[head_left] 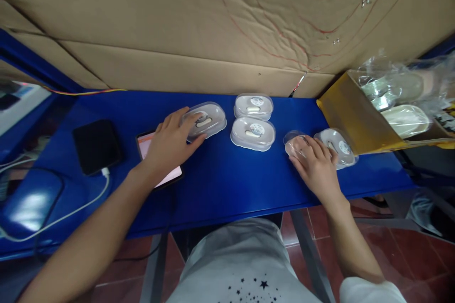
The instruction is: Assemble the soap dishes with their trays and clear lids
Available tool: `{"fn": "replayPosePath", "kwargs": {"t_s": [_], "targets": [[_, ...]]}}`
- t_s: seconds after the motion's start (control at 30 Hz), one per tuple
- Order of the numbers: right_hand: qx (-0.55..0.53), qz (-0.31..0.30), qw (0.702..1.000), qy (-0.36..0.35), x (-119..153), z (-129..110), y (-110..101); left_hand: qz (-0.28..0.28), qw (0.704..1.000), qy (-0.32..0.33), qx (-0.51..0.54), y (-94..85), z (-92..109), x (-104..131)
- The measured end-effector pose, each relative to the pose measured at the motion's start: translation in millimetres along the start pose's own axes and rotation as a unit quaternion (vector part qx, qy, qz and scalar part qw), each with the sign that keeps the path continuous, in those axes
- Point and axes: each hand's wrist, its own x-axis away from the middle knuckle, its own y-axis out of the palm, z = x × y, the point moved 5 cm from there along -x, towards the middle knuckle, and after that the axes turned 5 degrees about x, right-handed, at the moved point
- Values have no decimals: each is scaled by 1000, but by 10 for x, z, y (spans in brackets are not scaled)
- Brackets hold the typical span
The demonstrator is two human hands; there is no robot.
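My left hand point(172, 138) has its thumb and fingers around the left end of an oval clear plastic case point(215, 120), which lies on the blue table. Under my right hand point(317, 165) is another clear plastic case point(295, 141), its near side gripped between thumb and fingers and partly covered by them. A similar labelled case point(344, 147) sits just right of that hand, partly behind the fingers. Between my hands, two more cases with round white labels, a far one point(245, 105) and a near one point(241, 133), lie one behind the other.
A yellowish cardboard box point(341, 113) at the right holds several plastic-wrapped pieces. A phone point(169, 177) lies beneath my left wrist. Further left is a black device point(95, 146) with a white cable point(78, 209). Brown cardboard point(159, 28) stands along the table's point(227, 184) back edge.
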Motion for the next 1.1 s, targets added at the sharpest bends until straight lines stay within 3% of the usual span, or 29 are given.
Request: {"fn": "replayPosePath", "kwargs": {"t_s": [0.17,0.33,0.47,0.53,0.6,0.7,0.83,0.97,1.1], "targets": [[-12,38,999,14,52,34,56,-3,1000,3,-5,-10,30,20],[-44,40,997,-41,-70,-84,91,2,1000,8,-7,24,29,22],[-66,46,993,-86,121,-224,-18,37,999,20,-4,-21,94,27],[-80,55,990,-98,272,-268,-103,73,996,55,14,-100,216,67],[-98,52,987,-120,378,-344,-170,86,985,132,65,-173,418,151],[-131,40,972,-190,365,-589,-203,7,945,268,189,-185,762,344],[-172,37,936,-304,32,-1026,-112,-162,903,289,272,-7,951,504],[-183,-7,905,-383,-384,-1273,41,-164,913,271,259,82,799,438],[-208,-19,879,-428,-577,-1160,76,-145,933,235,229,104,617,358]]}}
